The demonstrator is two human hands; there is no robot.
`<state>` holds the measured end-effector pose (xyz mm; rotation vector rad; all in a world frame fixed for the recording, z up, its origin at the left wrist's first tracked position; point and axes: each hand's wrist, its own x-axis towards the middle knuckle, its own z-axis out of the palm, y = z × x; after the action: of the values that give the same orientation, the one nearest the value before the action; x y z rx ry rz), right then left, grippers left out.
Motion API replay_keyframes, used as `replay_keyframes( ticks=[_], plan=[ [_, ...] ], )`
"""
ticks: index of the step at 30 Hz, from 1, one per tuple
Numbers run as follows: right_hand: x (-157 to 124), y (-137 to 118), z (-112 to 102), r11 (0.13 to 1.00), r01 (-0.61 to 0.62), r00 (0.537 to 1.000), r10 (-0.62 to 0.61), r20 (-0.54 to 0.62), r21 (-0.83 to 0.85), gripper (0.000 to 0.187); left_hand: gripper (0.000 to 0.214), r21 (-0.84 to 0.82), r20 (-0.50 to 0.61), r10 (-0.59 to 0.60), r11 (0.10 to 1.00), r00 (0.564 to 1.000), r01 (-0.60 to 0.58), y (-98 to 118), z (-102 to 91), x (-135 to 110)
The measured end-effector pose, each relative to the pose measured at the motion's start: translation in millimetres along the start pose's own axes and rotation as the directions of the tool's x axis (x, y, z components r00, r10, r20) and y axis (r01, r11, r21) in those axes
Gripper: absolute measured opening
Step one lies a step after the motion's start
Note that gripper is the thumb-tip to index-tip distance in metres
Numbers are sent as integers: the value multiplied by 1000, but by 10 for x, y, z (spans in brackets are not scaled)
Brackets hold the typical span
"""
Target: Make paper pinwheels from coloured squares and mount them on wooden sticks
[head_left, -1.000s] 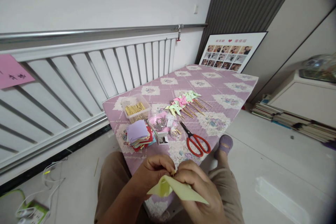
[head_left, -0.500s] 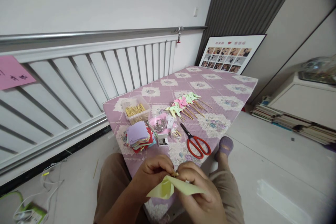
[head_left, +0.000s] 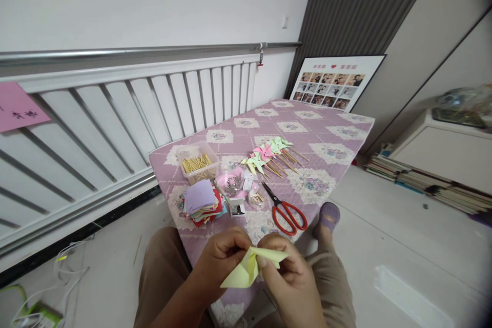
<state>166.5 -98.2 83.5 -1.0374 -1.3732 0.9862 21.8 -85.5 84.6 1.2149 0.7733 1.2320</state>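
Note:
A pale yellow paper pinwheel [head_left: 241, 273], its flaps partly folded, is pinched between both hands above the near end of the table. My left hand [head_left: 221, 259] grips its far left side, fingertips closed near the centre. On the right, my right hand [head_left: 290, 277] holds the other side, with the thumb pressed on the folded paper. The fingertips hide the pinwheel's middle, so I cannot make out any pin there. Just beyond the hands lie red-handled scissors [head_left: 289, 218] and a stack of coloured paper squares [head_left: 200, 196].
A clear box of thin wooden sticks [head_left: 198, 163] stands at the table's left edge. Beside it are a pink dish of small metal pieces [head_left: 232, 184], a little white box [head_left: 237, 207] and a round container [head_left: 257, 198]. Several finished pinwheels [head_left: 264, 152] lie farther back.
My right thumb has come onto the front of the yellow paper, and its right flap is now drawn in. The pinwheel has tilted, its left flap pointing lower.

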Motion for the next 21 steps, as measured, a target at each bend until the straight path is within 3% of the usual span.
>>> replay_keyframes(
  ticks=[5,8,10,13,16,18,21],
  plan=[
    [39,41,35,991,-118,993,118,7,70,15,23,-95,-38,-156,984,987,152,-73,-15,-12],
    [87,108,60,955,-250,968,251,17,157,23,27,-192,-95,-295,943,951,273,-200,-11,-10],
    [124,162,65,914,-333,943,319,94,231,27,28,-281,-137,-371,904,919,323,-290,12,-7],
    [170,257,33,834,-425,904,373,208,352,36,27,-471,-137,-435,819,890,327,-370,58,-3],
    [182,380,-39,789,-441,890,445,97,428,44,32,-634,-114,-517,695,848,339,-378,74,7],
    [163,468,-78,817,-429,888,460,14,384,40,33,-695,-140,-546,649,826,312,-372,62,25],
    [97,568,-74,869,-442,897,434,83,222,38,32,-724,-224,-527,653,820,223,-378,31,71]
  ],
)
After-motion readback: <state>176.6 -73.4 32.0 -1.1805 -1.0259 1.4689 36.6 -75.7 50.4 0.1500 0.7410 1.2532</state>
